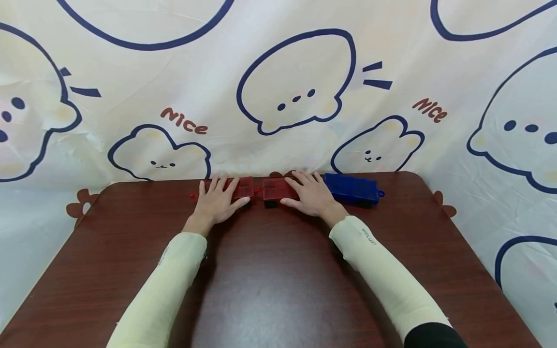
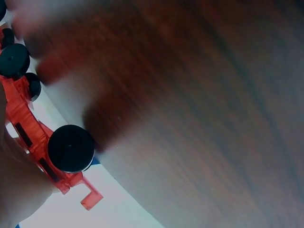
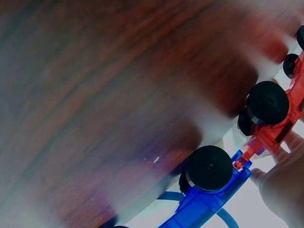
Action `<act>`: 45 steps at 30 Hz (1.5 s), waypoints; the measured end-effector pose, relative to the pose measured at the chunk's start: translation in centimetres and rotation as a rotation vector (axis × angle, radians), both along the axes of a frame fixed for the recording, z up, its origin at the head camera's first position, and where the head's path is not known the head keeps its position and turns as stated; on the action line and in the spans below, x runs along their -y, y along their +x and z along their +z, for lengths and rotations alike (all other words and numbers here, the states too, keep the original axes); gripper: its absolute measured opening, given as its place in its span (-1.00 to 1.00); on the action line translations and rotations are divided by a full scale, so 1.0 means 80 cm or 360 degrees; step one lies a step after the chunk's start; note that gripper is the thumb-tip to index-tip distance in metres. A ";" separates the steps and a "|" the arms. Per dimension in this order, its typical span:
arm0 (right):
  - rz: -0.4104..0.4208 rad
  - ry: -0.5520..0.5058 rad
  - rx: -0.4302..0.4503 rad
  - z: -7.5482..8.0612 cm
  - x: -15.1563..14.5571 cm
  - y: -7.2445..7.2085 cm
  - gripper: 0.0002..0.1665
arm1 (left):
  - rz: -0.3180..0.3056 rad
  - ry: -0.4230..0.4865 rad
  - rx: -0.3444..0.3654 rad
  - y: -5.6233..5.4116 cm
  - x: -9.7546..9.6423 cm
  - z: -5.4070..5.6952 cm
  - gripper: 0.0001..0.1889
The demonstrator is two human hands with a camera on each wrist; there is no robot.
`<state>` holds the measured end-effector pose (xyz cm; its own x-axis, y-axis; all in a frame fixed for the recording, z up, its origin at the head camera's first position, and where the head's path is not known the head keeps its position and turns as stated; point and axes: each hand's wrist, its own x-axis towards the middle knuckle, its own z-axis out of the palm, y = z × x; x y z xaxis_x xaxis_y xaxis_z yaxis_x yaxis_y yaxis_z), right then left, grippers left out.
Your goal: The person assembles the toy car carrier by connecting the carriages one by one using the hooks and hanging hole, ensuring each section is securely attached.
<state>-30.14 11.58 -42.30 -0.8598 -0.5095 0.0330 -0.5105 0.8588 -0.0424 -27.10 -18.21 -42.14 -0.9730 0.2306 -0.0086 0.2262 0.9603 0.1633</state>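
Note:
Three translucent toy wagons on black wheels stand in a row along the far table edge. My left hand (image 1: pixel 216 202) lies across the left red wagon (image 1: pixel 244 185), fingers stretched over its top and thumb in front. On the middle red wagon (image 1: pixel 274 189) rests my right hand (image 1: pixel 311 195), its fingers also spread and straight. Right of that hand is the blue wagon (image 1: pixel 353 188). Up close in the right wrist view, a red coupling (image 3: pixel 243 159) meets the blue wagon's end. A red hook (image 2: pixel 91 197) sticks out past a wheel (image 2: pixel 71 148) in the left wrist view.
The brown wooden table (image 1: pixel 270 280) has rounded far corners. Right behind it hangs a pale cloth (image 1: pixel 287 150) with cartoon outlines, close to the wagons.

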 end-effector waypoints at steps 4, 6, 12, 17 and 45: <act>0.0018 0.0014 -0.0011 -0.002 0.002 0.000 0.00 | -0.0004 0.0027 0.0004 0.001 -0.001 0.000 -0.11; 0.0033 0.0006 -0.0007 -0.002 0.004 0.000 -0.01 | -0.0009 0.0043 0.0007 0.001 0.000 0.000 -0.11; 0.0060 -0.0042 0.0022 -0.001 0.009 0.000 -0.03 | -0.0027 0.0050 -0.0026 0.001 0.001 -0.001 -0.13; 0.0050 -0.0052 0.0020 -0.002 0.012 -0.001 -0.04 | -0.0031 0.0060 -0.0052 0.001 0.001 -0.001 -0.15; 0.0059 -0.0129 0.0040 -0.005 0.012 0.000 -0.04 | -0.0079 0.0230 -0.0071 0.002 0.013 0.001 -0.15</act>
